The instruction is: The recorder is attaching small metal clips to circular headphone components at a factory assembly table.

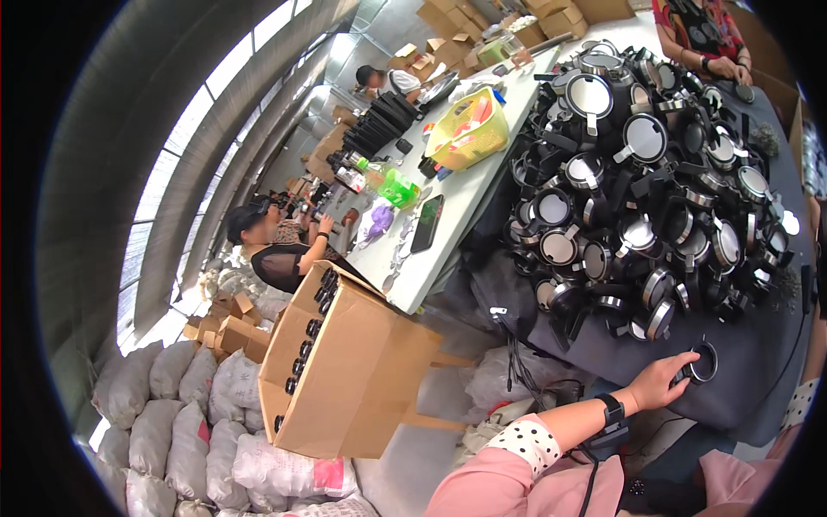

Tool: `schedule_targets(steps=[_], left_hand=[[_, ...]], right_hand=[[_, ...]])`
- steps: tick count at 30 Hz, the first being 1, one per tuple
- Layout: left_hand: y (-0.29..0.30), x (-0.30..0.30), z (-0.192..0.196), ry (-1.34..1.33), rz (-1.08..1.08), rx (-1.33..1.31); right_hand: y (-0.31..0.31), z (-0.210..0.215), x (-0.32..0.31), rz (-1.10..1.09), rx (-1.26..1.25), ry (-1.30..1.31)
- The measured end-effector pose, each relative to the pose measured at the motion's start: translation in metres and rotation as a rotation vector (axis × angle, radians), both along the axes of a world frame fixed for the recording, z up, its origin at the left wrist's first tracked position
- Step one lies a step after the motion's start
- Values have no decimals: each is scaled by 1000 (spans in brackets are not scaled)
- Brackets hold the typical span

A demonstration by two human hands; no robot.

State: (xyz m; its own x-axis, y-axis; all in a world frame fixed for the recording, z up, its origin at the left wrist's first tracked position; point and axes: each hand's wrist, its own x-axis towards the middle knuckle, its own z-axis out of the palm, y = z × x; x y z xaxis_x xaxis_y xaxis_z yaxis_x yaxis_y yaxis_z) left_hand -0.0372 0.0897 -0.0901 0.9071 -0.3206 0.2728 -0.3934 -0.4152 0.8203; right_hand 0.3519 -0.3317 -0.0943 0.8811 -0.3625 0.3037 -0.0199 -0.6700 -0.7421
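My left hand [663, 381], with a black watch on the wrist, is closed round the side of a black ring-shaped lid [705, 364] with a shiny metal rim. It holds the lid over the near edge of a dark grey cloth [594, 362]. Just beyond rises a large heap of black lids [637, 198] with silver bands, pale round discs and black handles or loops. Of my right arm, only a polka-dot cuff [801, 403] and part of the forearm show at the right edge; the hand itself is cut off.
Left of the heap stands a long pale table [465, 194] with a yellow basket [469, 129], a phone [427, 224] and a green bottle [398, 186]. A cardboard box [353, 370] of black parts and white sacks [185, 431] lie to the left. Other people work nearby.
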Motion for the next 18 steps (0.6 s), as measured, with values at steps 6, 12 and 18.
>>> schedule_targets(steps=[6,12,18], left_hand=[[-25,0,2,-41,-78,-89],[-6,4,16,862,118,-912],[-11,-5,86,1020,-152,-1430]], right_hand=[[28,150,-185,274,379,-162],[154,161,-296,537,458,-49],[176,173,-350,577,676,44]])
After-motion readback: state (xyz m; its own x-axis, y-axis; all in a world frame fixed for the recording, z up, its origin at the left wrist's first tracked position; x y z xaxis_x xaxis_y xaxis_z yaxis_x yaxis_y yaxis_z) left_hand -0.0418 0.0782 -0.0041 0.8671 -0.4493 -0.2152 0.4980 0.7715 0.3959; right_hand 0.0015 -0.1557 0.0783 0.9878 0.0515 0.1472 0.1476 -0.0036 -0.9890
